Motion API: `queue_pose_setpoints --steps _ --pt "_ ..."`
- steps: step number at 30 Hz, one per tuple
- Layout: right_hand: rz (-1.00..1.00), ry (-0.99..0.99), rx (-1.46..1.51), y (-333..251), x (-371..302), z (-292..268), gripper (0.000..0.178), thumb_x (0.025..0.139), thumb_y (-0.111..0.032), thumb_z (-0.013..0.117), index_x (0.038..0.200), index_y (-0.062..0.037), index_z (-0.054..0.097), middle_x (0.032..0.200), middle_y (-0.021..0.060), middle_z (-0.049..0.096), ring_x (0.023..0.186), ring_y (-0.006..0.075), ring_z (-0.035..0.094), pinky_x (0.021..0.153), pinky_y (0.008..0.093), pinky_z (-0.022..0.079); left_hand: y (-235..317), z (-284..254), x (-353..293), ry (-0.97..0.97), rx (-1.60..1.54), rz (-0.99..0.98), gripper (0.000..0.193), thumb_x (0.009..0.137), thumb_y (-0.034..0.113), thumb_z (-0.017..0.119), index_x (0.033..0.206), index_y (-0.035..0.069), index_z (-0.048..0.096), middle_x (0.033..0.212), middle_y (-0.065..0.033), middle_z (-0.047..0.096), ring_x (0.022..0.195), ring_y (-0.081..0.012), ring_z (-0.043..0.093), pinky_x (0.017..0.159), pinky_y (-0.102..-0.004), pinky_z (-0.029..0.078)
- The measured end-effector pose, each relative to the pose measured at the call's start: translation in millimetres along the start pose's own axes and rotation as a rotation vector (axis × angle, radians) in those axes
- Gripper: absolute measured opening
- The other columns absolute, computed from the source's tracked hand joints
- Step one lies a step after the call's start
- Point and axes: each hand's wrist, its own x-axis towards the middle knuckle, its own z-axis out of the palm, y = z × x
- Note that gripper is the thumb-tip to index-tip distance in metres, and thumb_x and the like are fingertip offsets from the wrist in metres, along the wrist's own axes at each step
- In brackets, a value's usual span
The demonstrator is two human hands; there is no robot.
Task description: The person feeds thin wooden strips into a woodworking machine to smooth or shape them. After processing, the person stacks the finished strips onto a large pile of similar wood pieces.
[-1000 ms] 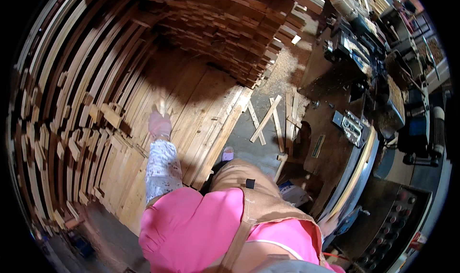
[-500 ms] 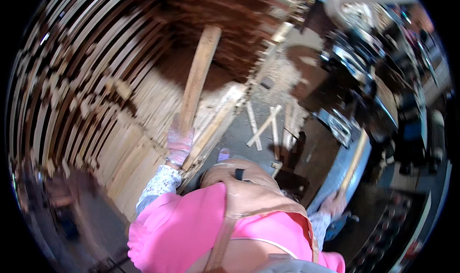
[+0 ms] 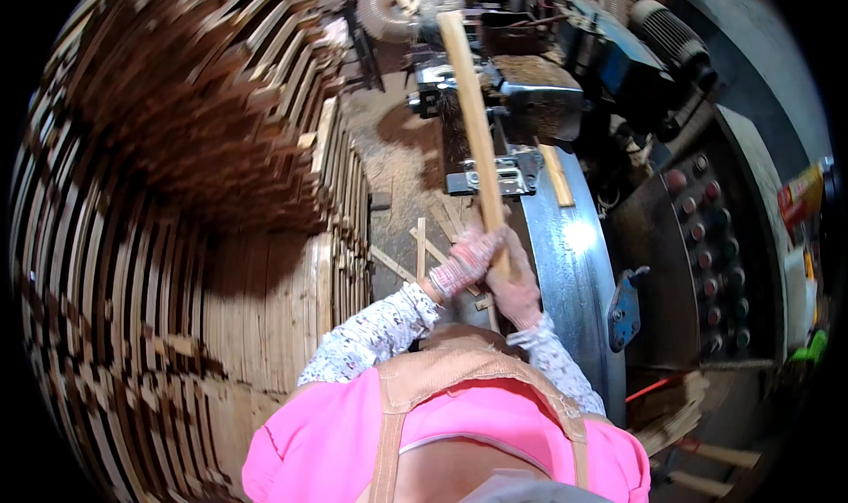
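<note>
A long wooden strip [image 3: 478,136] points away from me, tilted slightly left, its far end up over the machine. My left hand [image 3: 473,257], in a pinkish knitted glove, is wrapped round the near end. Close against it on the right, my right hand [image 3: 515,293], also gloved, grips the same end. A shorter wooden strip [image 3: 556,176] lies on the curved metal bed [image 3: 574,264] to the right, apart from both hands. Part of a metal clamp-like fitting [image 3: 490,176] shows behind the held strip.
Tall stacks of wooden strips [image 3: 265,326] fill the left side. Offcuts [image 3: 421,247] and sawdust [image 3: 389,167] lie on the floor ahead. A button panel [image 3: 707,256] and a blue bracket [image 3: 625,313] stand at the right. Farther off are a motor [image 3: 671,39] and a ribbed hose [image 3: 382,8].
My left hand has swung right with its strip, away from the stacks. My right hand has left the strip on the metal bed and joined it. My view has turned right.
</note>
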Motion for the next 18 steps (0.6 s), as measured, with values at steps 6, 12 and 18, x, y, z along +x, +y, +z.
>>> queue_pose_setpoints --steps 6,12,18 --pt "0.335 0.131 -1.011 -9.1 -149.5 -147.5 0.059 0.085 -0.02 0.08 0.139 -0.0047 0.065 0.116 0.0227 0.069 0.112 0.0455 0.062 0.097 0.0544 0.049 -70.5 22.5 -30.6 -0.278 0.081 -0.059 0.089 0.099 0.039 0.068 0.161 -0.011 0.028 0.155 -0.033 0.049 0.146 -0.0386 0.049 0.121 -0.0385 0.04" --pt "0.201 0.265 -1.334 23.3 -169.4 -178.9 0.056 0.088 -0.02 0.072 0.142 -0.0072 0.061 0.128 0.0243 0.065 0.112 0.0486 0.061 0.096 0.0567 0.049 -116.2 -25.5 -65.9 -0.145 0.331 -0.366 0.074 0.103 0.045 0.064 0.154 -0.005 0.047 0.143 -0.0262 0.064 0.132 -0.0334 0.063 0.111 -0.0394 0.049" --pt "0.081 0.53 -1.145 77.5 42.1 -139.8 0.05 0.096 -0.027 0.07 0.14 -0.0035 0.062 0.129 0.0209 0.067 0.114 0.0419 0.064 0.098 0.0535 0.051 -105.2 -55.7 -45.3 -0.003 0.429 -0.277 0.076 0.102 0.048 0.063 0.153 -0.005 0.048 0.142 -0.0276 0.064 0.133 -0.0341 0.063 0.112 -0.0393 0.048"
